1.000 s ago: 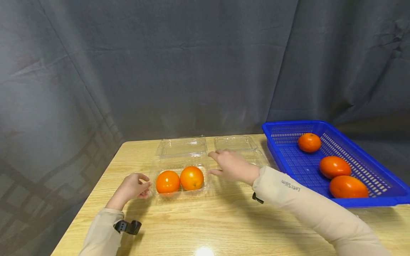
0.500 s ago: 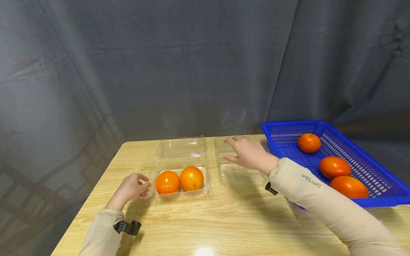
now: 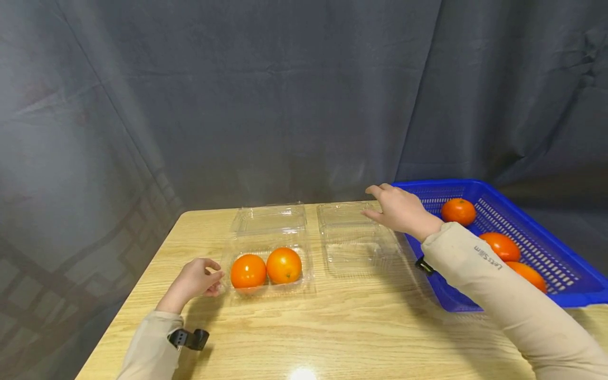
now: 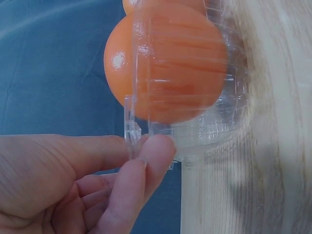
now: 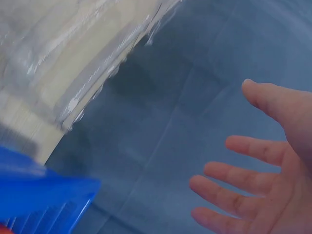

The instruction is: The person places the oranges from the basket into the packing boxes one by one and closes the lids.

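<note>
Head view: sleeve [image 3: 508,301] partly covers fruit [image 3: 530,274]; left hand [image 3: 195,279] pinches clear container [image 4: 214,130], right hand [image 3: 398,210] spread.

A dark blue-grey cloth backdrop [image 3: 285,116] hangs across the far side and down the left, softly creased, with a long line slanting down it right of the middle and a faint block-like pattern low on the left. In front of it stands the pale wooden counter [image 3: 266,338], its grain running left to right, its far left corner rounded, with a white glare spot [image 3: 303,374] at the near side.
</note>
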`<state>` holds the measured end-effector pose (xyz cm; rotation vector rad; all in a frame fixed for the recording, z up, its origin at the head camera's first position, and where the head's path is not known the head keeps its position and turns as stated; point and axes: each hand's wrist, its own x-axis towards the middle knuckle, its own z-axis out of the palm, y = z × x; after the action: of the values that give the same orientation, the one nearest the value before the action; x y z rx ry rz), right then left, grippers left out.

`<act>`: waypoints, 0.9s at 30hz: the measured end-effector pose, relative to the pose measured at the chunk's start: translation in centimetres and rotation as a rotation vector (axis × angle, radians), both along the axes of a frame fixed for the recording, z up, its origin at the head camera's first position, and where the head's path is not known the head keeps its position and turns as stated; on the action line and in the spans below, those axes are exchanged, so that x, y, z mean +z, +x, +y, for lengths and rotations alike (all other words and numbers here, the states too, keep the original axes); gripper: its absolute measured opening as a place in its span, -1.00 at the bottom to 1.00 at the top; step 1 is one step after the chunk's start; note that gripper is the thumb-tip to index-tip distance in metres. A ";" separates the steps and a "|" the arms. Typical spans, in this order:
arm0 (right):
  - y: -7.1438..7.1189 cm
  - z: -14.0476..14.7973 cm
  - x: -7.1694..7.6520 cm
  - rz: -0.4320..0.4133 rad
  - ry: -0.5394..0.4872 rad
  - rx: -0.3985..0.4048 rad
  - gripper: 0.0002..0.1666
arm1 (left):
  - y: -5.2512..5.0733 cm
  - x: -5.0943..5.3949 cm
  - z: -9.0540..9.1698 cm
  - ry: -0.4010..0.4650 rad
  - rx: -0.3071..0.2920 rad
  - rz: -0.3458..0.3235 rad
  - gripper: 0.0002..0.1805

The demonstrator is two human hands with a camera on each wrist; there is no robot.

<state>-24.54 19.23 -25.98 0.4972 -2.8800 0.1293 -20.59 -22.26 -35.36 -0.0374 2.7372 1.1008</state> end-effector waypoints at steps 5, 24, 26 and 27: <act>-0.6 1.7 0.4 -0.017 -0.019 -0.063 -0.33 | 0.1 -0.1 0.1 -0.009 0.007 0.002 -0.64; -3.8 9.3 -0.3 -0.150 -0.057 -0.319 -0.18 | -0.1 0.0 0.2 -0.010 -0.007 0.024 -0.64; -4.0 9.9 -0.5 -0.167 -0.065 -0.343 -0.16 | -0.1 0.0 0.2 -0.007 -0.005 0.021 -0.63; -4.1 10.2 -0.6 -0.173 -0.069 -0.355 -0.15 | -0.1 0.0 0.2 -0.004 -0.006 0.019 -0.63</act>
<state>-28.61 29.42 -26.58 -0.0443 -3.0635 0.2214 -20.73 -22.07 -35.37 -0.0196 2.7550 1.0998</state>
